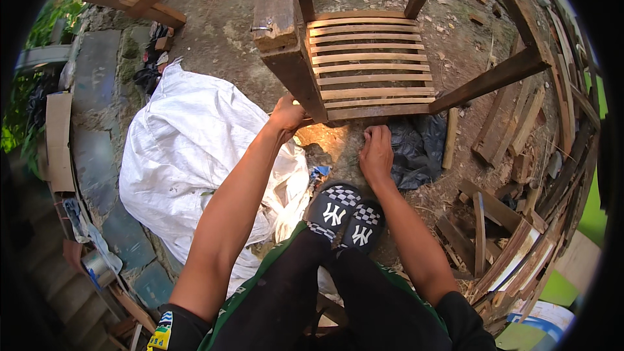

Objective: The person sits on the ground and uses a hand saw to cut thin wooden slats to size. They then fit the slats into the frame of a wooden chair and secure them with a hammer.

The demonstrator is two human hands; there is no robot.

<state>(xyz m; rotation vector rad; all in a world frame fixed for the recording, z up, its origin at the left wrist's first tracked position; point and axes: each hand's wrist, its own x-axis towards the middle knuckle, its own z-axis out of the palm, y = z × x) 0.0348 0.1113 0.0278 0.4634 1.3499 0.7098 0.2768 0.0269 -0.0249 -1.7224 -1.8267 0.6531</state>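
Observation:
A wooden chair frame [390, 110] with a slatted panel of thin, pale strips stands in front of me, its dark posts rising toward the top of the view. At its near left corner my left hand [288, 117] is closed on the frame's lower edge, its fingertips partly hidden by the wood. My right hand [376, 154] is low, just below the near rail, with its fingers curled; whatever they hold, if anything, is hidden. A crumpled black plastic bag [416, 153] lies right beside that hand.
A large white woven sack [188, 136] spreads over the ground at left, beside stone slabs [97, 114]. Scrap wood [481, 227] is piled along the right. Another timber frame [140, 6] stands at the upper left. My slippers [333, 211] are on the ground between my arms.

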